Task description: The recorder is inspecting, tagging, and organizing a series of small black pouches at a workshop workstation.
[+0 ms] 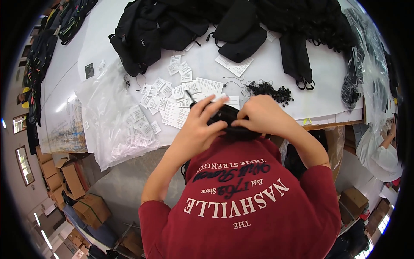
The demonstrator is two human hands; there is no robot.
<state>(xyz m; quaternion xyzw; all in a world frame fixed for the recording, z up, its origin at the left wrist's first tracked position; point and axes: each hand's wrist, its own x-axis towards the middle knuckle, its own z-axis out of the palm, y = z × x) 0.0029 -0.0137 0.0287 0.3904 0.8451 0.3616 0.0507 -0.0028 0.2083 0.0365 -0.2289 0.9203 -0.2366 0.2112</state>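
Note:
Close against my body, at the table's front edge, is a black fabric pouch [225,113] with a smooth dark patch showing. My left hand [202,125] curls round its left side, fingers bent over it. The right hand [263,115] pinches its right edge between thumb and fingers. Much of the pouch is hidden by my hands. White paper tags [157,93] lie scattered just beyond the left hand, beside printed sheets [209,85]. A bunch of small black cord pieces [271,91] rests beyond the right hand.
Black backpacks [148,39] and flat black pouches [241,41] are piled along the far side of the white table [110,26]. Clear plastic bags [116,125] drape over the front left edge. Cardboard boxes [91,210] stand on the floor. Another person's white sleeve [379,159] shows at right.

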